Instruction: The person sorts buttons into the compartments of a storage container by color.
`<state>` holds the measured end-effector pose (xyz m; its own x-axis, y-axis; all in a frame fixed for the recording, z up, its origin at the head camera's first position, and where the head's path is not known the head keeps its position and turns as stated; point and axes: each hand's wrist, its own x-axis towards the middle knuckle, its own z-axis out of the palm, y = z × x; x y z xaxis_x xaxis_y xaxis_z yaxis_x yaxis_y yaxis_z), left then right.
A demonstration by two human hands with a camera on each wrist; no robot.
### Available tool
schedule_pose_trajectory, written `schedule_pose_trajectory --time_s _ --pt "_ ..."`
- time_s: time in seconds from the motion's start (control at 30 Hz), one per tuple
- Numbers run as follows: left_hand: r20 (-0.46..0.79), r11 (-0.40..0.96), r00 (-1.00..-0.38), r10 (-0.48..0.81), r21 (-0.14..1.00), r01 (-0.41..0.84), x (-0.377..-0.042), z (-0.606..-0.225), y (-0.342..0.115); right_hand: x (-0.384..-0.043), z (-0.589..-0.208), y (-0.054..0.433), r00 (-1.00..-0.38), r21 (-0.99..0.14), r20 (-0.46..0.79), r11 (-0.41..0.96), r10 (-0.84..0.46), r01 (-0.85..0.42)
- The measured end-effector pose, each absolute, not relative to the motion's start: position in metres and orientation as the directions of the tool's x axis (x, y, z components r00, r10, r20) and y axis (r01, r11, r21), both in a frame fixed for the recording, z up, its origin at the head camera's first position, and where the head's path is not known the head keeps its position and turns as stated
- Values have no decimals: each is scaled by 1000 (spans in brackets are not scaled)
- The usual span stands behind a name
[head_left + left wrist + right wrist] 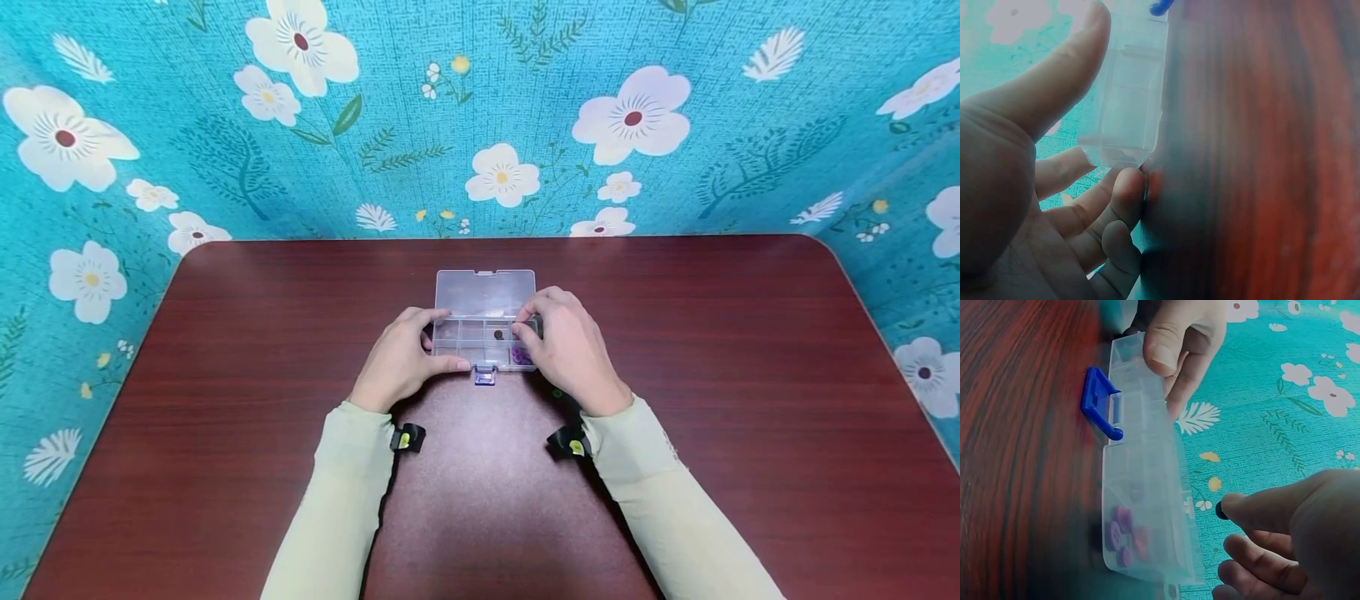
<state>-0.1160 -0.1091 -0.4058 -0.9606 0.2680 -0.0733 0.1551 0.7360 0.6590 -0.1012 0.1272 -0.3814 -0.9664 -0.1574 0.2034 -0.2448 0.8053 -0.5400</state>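
A clear plastic compartment box [472, 353] lies on the table with its lid [485, 293] folded back. My left hand [399, 354] grips the box's left end, thumb along the front wall and index finger at the back. Over the right-hand compartments, my right hand [566, 346] pinches a small black button [1220, 510] between thumb and fingertip. A dark button [498, 334] sits in a back-row compartment. Purple buttons [1116, 536] lie in the front right compartment, with a pinkish one beside them. The blue latch [1099, 403] hangs open at the front.
The reddish-brown wooden table [262, 375] extends around the box. A small green round thing [557, 392] lies on it near my right wrist. Behind stands a turquoise floral backdrop [420, 117].
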Motion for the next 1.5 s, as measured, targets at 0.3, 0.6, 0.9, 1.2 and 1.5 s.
schedule_pose_trajectory --time_s 0.3,0.6,0.9,1.2,1.5 --pt "-75 733 -961 267 663 152 -116 -407 -110 -106 -383 114 -976 -536 159 817 -150 -213" --pt "-67 734 -961 268 661 159 -116 -407 -109 -108 -386 107 -981 -526 122 828 -150 -192" --pt "-63 734 -960 271 659 164 -116 -407 -109 -110 -390 104 -979 -508 128 838 -156 -200" --pt "-57 733 -960 275 659 171 -116 -406 -109 -110 -392 104 -976 -510 144 833 -163 -214" --pt "-67 735 -961 268 659 160 -116 -407 -109 -106 -388 107 -969 -521 177 819 -173 -241"
